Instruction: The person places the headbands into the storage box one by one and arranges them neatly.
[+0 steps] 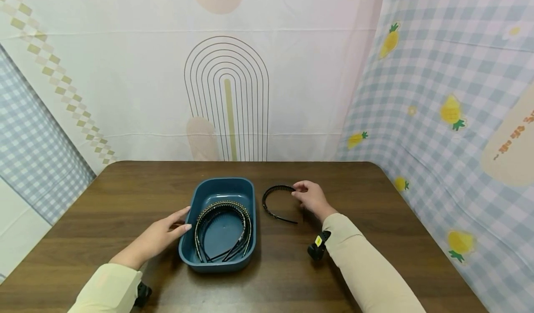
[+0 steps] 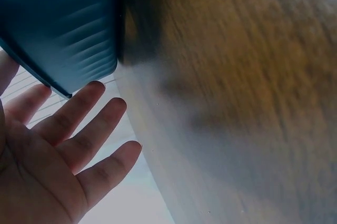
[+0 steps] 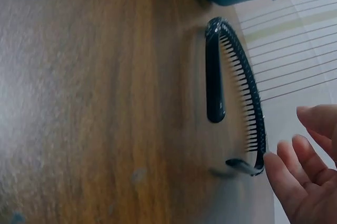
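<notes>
A blue plastic bin stands on the table, holding several dark toothed headbands, some with gold-coloured edging, nested in a loop. My left hand is at the bin's left side, fingers extended and spread; in the left wrist view the fingertips are close to the rim, and contact is hard to tell. Right of the bin, a single black toothed headband lies on the table, its curve toward the bin. At its far right end is my right hand. The right wrist view shows one fingertip beside the headband and a gap between the digits.
The brown wooden table reaches back to a patterned white cloth. A checked cloth with pineapples hangs along the right side. Each wrist carries a small black camera.
</notes>
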A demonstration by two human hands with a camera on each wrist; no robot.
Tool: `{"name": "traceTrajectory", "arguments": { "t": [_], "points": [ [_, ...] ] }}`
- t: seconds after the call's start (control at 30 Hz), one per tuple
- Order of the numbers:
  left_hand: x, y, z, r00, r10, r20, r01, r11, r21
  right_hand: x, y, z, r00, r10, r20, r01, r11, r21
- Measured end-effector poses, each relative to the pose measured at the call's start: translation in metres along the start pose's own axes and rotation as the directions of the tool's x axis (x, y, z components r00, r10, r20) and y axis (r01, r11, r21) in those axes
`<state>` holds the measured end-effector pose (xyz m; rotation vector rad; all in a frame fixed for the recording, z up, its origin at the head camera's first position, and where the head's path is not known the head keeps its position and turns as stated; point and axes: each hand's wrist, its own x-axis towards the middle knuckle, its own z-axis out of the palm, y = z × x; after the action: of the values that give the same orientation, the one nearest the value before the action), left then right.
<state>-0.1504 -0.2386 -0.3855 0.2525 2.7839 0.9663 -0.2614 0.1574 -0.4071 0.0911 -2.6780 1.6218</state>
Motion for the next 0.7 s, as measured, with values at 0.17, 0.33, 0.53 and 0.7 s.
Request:
{"name": "traceTrajectory", "arguments": {
  "t": [0.17,0.33,0.53,0.7],
  "points": [
    [0.000,0.000,0.000,1.000,-0.002,-0.004,0.002,1.000,0.003,0.001,0.002,-0.002,0.999,-0.040,-0.022,0.038,0.994,-0.106],
    [0.001,-0.001,0.000,1.000,-0.007,0.000,0.007,1.000,0.013,0.004,0.007,-0.004,0.998,-0.067,-0.021,0.061,0.977,-0.204],
    [0.002,-0.002,0.001,1.000,0.000,-0.005,0.000,1.000,0.018,0.008,0.011,-0.006,0.996,-0.087,-0.013,0.080,0.955,-0.285],
    [0.002,-0.002,0.001,1.000,-0.006,-0.002,0.006,1.000,0.014,0.008,0.010,-0.007,0.998,-0.065,-0.011,0.059,0.950,-0.307]
  ]
}}
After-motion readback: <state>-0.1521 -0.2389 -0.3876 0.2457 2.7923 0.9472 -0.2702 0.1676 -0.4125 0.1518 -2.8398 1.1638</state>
